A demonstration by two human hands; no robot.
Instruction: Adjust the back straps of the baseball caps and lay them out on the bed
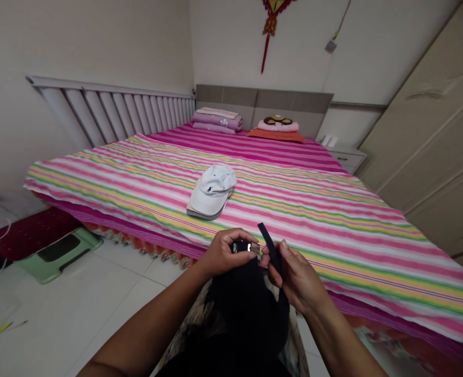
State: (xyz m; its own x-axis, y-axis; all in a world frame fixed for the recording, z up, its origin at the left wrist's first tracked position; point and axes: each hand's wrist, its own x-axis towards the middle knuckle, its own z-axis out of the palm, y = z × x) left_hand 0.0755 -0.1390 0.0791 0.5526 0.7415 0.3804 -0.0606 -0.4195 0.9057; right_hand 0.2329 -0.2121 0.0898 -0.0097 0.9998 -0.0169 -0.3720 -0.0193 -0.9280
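Fingers (238, 234) hold a dark strap (269, 241) before a striped bedsheet (294, 199); headboard (264, 100) beyond.

Shiny metal buckle (255, 248); matt cloth strap (269, 242). The baseball cap (215, 183) is matt fabric, the striped bedsheet (137, 183) soft-looking cloth, the stool (60, 259) smooth plastic, the floor tiles (109, 293) faintly glossy.

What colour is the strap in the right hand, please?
The strap looks dark navy in the head view.

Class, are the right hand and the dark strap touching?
Touching. The head view shows the dark strap held between the thumb and fingers of the right hand, its free end sticking out beyond them.
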